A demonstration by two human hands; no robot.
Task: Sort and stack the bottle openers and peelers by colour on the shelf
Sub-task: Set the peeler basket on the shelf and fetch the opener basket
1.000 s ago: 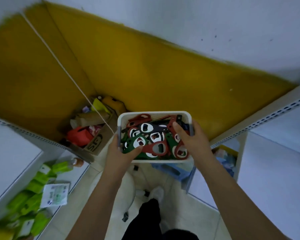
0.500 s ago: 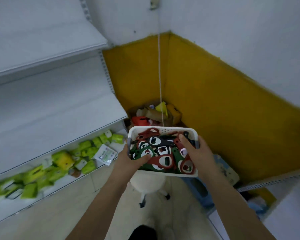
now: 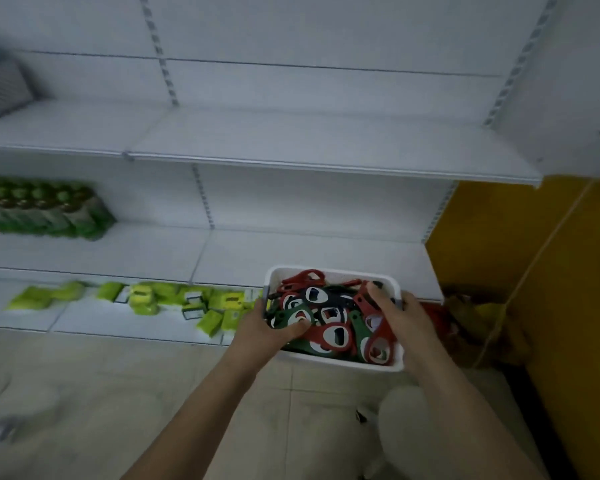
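A: The view swings round. A second ago it was all yellow wall and a corner full of clutter; now the white shelves fill the frame, and the white basket [image 3: 331, 362] sits right in front of the middle shelf [image 3: 291, 258].

B: Same carry throughout, though. The left hand [image 3: 269, 329] grips the basket's left rim, thumb curled over the edge onto a green opener [image 3: 297, 318]. The right hand [image 3: 400, 322] clamps the right rim, thumb lying across the red pieces inside.

A: And the load?

B: Every one of the bottle openers and peelers [image 3: 329, 318] is still heaped in that basket, red, green and dark ones all tangled together. Nothing has been sorted.

A: So the turn is the news.

B: I'd say so. The person has gone from facing the corner to facing the shelving, which looks like the approach to a set-down spot. That stretch of shelf beyond the basket looks bare; the green packets [image 3: 142, 299] lie further left on the lowest shelf.

A: Sorting yet to begin, then.
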